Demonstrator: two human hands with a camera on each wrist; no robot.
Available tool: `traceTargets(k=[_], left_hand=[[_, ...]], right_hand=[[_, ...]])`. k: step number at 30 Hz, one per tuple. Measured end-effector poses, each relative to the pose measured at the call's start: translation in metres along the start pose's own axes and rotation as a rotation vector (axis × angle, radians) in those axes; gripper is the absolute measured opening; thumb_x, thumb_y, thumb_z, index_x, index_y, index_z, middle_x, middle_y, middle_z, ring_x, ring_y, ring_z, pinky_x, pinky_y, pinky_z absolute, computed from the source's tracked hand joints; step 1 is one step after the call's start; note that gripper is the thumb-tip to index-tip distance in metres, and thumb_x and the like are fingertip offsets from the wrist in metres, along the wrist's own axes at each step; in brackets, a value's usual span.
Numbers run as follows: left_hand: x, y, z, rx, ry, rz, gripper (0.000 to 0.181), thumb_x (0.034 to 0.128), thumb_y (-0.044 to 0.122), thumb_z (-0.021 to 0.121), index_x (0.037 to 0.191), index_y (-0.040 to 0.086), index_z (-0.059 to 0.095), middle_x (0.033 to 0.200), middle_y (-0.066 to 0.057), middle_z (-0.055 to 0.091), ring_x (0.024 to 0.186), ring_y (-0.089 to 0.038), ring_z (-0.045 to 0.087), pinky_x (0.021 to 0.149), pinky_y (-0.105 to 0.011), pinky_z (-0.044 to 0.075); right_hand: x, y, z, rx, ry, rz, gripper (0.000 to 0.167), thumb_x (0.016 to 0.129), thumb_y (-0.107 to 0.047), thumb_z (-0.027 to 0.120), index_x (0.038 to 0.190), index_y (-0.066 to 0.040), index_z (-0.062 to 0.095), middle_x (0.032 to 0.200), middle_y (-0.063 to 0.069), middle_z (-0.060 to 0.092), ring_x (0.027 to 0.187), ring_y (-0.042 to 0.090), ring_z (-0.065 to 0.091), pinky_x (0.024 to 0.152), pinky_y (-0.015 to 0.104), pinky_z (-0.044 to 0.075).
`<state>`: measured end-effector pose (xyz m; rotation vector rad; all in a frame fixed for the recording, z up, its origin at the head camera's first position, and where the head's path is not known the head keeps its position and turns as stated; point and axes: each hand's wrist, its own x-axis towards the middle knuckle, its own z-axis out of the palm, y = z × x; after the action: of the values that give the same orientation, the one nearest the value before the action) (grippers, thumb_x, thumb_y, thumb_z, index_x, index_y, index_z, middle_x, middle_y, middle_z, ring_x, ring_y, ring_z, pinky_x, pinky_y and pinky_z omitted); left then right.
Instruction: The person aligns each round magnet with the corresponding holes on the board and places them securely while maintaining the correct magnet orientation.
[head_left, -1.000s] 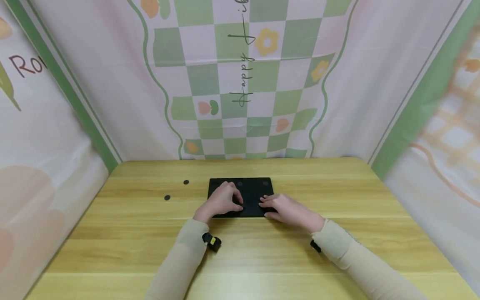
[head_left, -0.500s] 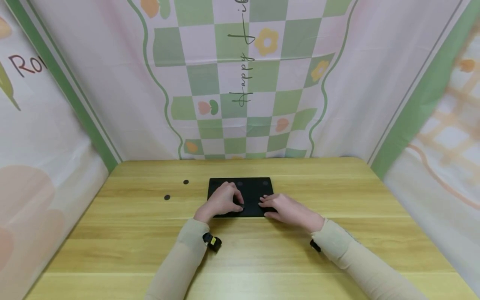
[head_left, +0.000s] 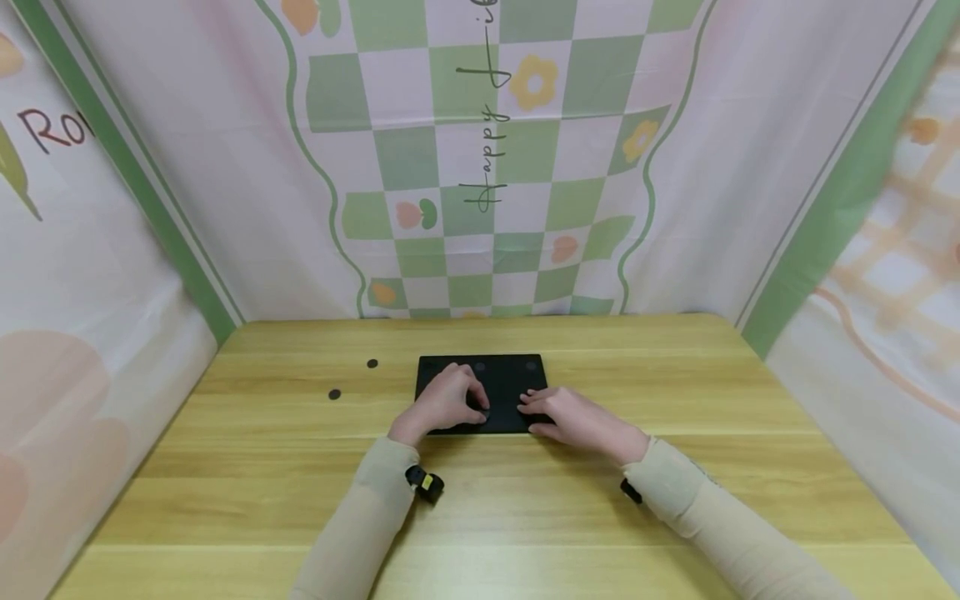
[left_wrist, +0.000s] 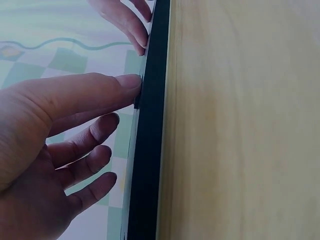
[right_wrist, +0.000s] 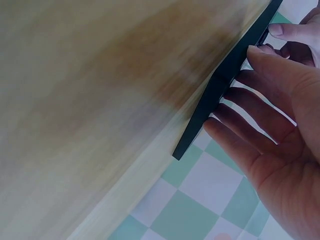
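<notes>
Basically, no visible change over the last second: your left hand (head_left: 450,398) and right hand (head_left: 573,419) sit where they were, so I'd read it as a steady hold, not a move. Left pinches one small dark piece (left_wrist: 137,103), thumb against finger, down at the black board (head_left: 510,390). Right, fingers spread, touches the board to the right of that. Count: one board, under both hands on the bench (head_left: 495,517); two loose dark discs (head_left: 334,394) left of your left hand; two clear round spots (head_left: 531,367) on the board beyond your hands, maybe a faint third.
</notes>
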<state>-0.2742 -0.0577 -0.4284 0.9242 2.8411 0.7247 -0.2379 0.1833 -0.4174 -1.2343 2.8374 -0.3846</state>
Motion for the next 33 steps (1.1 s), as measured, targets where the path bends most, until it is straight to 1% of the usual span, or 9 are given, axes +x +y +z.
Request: traceTargets(k=[7, 14, 18, 22, 28, 33], left_hand=[[0.0001, -0.0005, -0.0001, 0.007, -0.005, 0.005, 0.006, 0.0765, 0.027, 0.08, 0.081, 0.026, 0.075, 0.093, 0.008, 0.058, 0.093, -0.013, 0.048, 0.083, -0.031, 0.046], [-0.0014, 0.0003, -0.0026, -0.003, 0.0, 0.032, 0.005, 0.0771, 0.026, 0.08, 0.08, 0.026, 0.075, 0.095, 0.006, 0.059, 0.096, -0.015, 0.05, 0.085, -0.032, 0.046], [-0.0019, 0.0006, -0.0032, -0.003, -0.002, 0.031, 0.004, 0.0777, 0.026, 0.079, 0.08, 0.027, 0.075, 0.095, 0.007, 0.059, 0.096, -0.015, 0.05, 0.085, -0.031, 0.046], [-0.0013, -0.0006, -0.0021, -0.001, -0.002, 0.033, 0.005, 0.0774, 0.027, 0.079, 0.081, 0.026, 0.076, 0.093, 0.008, 0.059, 0.095, -0.013, 0.05, 0.084, -0.03, 0.046], [-0.0026, -0.0019, -0.0025, -0.005, 0.01, 0.053, 0.008, 0.077, 0.026, 0.08, 0.083, 0.025, 0.075, 0.09, 0.008, 0.06, 0.092, -0.014, 0.051, 0.084, -0.031, 0.046], [-0.0053, -0.0039, -0.0044, -0.012, 0.019, 0.061, 0.009, 0.077, 0.026, 0.08, 0.083, 0.025, 0.073, 0.088, 0.007, 0.059, 0.089, -0.014, 0.051, 0.08, -0.031, 0.046]], right_hand=[[-0.0004, -0.0003, -0.0001, 0.0, -0.001, 0.002, 0.033, 0.089, -0.015, 0.066, 0.119, -0.001, 0.066, 0.123, 0.017, 0.063, 0.119, 0.031, 0.057, 0.095, 0.044, 0.049], [-0.0007, -0.0005, -0.0012, -0.003, 0.007, 0.004, 0.033, 0.089, -0.015, 0.067, 0.119, -0.001, 0.066, 0.125, 0.018, 0.061, 0.119, 0.032, 0.057, 0.095, 0.044, 0.049], [-0.0007, -0.0008, -0.0017, -0.006, 0.005, 0.007, 0.033, 0.089, -0.015, 0.066, 0.119, -0.001, 0.066, 0.125, 0.018, 0.061, 0.119, 0.032, 0.057, 0.095, 0.044, 0.049], [-0.001, -0.0003, -0.0014, -0.009, 0.005, 0.004, 0.033, 0.089, -0.015, 0.067, 0.118, -0.001, 0.066, 0.124, 0.018, 0.062, 0.118, 0.032, 0.058, 0.094, 0.044, 0.05], [-0.0012, 0.0011, 0.0001, -0.02, 0.01, -0.002, 0.033, 0.088, -0.015, 0.068, 0.118, -0.002, 0.067, 0.123, 0.018, 0.062, 0.117, 0.031, 0.058, 0.094, 0.044, 0.05], [-0.0002, 0.0011, 0.0003, -0.021, 0.013, -0.005, 0.033, 0.088, -0.016, 0.067, 0.118, -0.002, 0.067, 0.123, 0.017, 0.063, 0.118, 0.03, 0.058, 0.094, 0.043, 0.05]])
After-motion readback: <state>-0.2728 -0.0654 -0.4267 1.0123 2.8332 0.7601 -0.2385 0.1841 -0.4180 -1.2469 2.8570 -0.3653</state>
